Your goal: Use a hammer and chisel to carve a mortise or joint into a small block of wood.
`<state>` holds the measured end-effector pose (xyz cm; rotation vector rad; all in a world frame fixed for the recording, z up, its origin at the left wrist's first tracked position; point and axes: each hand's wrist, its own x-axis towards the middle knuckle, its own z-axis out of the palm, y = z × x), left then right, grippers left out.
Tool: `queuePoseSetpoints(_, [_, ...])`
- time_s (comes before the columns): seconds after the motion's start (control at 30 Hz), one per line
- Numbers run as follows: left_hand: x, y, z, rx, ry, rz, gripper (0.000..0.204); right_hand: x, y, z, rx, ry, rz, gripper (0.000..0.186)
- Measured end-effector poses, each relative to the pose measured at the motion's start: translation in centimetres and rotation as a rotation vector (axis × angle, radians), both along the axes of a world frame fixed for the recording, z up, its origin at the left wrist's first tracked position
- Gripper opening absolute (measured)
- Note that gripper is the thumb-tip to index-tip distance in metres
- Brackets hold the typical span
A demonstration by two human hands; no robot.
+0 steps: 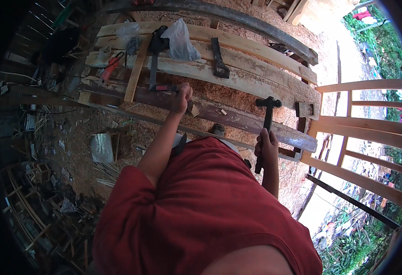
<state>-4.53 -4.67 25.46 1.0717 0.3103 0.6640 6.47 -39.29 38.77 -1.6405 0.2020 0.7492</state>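
My right hand (268, 149) grips the dark handle of a hammer (268, 114), its head pointing away over the planks. My left hand (181, 99) is closed above a dark reddish-brown beam (242, 117). A tool's red-and-black handle (164, 87) lies against its fingers on the left; what the fingers hold is hidden. Small wood offcuts (194, 110) sit just right of that hand. Pale planks (256, 78) stretch across beyond both hands, strewn with sawdust. On them rest a dark flat-ended tool (218, 59) and a clear plastic bag (181, 39).
A red-orange tool (111, 67) lies at the planks' left end beside a narrow wood strip (137, 68). A pale wooden frame (361, 126) stands at the right. Shavings cover the ground, with a square box-like object (104, 147) at left and scrap wood (31, 215) lower left.
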Motion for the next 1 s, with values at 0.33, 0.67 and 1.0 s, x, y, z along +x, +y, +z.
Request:
queuePoseSetpoints(0.33, [1.0,-1.0,-1.9,0.110,0.033,0.001,0.042,-0.4,-0.4,0.2,-0.034,-0.051,0.058,0.023])
queuePoseSetpoints(0.67, [0.8,-1.2,-3.0,0.202,0.061,0.013,0.037,0.4,-0.3,0.8,-0.014,-0.067,0.159,0.023])
queuePoseSetpoints(1.0, [0.7,-1.2,-3.4,0.214,0.094,0.047,0.036,0.9,0.5,1.3,-0.054,-0.066,0.253,0.023])
